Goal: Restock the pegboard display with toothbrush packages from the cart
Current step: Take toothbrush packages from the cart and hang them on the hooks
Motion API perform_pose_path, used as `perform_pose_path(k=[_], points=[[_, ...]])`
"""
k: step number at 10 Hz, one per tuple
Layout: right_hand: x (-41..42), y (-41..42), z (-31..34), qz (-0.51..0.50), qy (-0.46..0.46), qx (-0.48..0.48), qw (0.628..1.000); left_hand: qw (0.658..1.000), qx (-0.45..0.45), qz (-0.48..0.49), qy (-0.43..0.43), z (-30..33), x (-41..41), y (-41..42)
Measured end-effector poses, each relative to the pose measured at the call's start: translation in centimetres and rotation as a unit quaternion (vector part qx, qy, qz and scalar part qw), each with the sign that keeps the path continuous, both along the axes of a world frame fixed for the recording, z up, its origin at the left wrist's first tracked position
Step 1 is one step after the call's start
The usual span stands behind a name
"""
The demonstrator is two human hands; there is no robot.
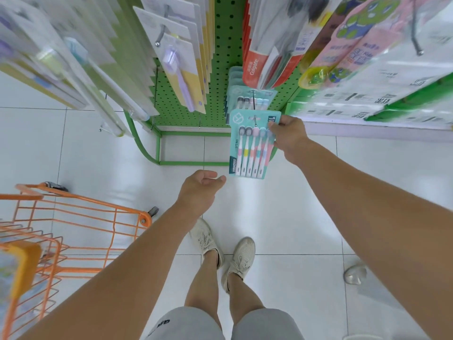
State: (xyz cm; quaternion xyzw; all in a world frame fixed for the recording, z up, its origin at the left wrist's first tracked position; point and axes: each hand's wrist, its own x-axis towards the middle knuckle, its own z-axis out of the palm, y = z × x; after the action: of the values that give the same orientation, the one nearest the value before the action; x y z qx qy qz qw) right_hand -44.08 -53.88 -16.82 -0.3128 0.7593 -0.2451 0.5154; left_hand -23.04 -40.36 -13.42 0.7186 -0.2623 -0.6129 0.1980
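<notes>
My right hand pinches the upper right corner of a teal toothbrush package with several pastel brushes. The package's hang hole sits at the tip of a metal peg on the green pegboard. Behind it, matching teal packages hang on the same peg. My left hand hovers just below and left of the package, fingers loosely curled, holding nothing. The orange wire cart stands at the lower left.
Rows of white and yellow toothbrush cards hang to the left, red Colgate packs and pink children's packs above right. The rack's green base frame stands on white floor tiles. My feet are below.
</notes>
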Motion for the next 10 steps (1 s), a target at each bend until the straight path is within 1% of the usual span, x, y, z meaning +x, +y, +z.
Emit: perform_pose_path(k=[1,3,4,5,6,7,8,9,10], points=[[0.5,-1.7,0.8,-0.013,0.047,0.011,0.999,1.000,0.000,0.001,-0.005,-0.1,0.5,0.5],[0.9,-4.3,0.6,-0.037,0.048,0.045,0.997,1.000,0.006,0.019,0.000,0.3,1.1,0.5],[1.1,-3.2,2.7,-0.105,0.002,0.039,0.994,0.999,0.011,0.029,0.010,1.0,1.9,-0.2],[2.0,0.2,3.9,-0.096,-0.043,0.103,0.989,0.999,0.015,0.034,0.020,2.9,3.0,-0.9],[5.1,4.8,6.9,-0.075,-0.095,0.164,0.979,0.998,0.010,0.053,0.044,6.3,4.8,-1.6],[10.5,8.4,11.3,0.037,-0.132,0.165,0.977,0.995,-0.022,0.081,0.048,9.8,7.8,-1.3],[16.9,10.2,16.1,0.146,-0.168,0.128,0.966,0.990,-0.048,0.127,0.037,13.1,11.5,0.3],[23.1,10.9,19.8,0.256,-0.205,0.109,0.938,0.976,-0.072,0.202,0.022,15.4,15.4,3.3],[28.3,11.1,22.1,0.363,-0.202,0.088,0.905,0.947,-0.077,0.311,-0.009,17.2,19.0,7.0]])
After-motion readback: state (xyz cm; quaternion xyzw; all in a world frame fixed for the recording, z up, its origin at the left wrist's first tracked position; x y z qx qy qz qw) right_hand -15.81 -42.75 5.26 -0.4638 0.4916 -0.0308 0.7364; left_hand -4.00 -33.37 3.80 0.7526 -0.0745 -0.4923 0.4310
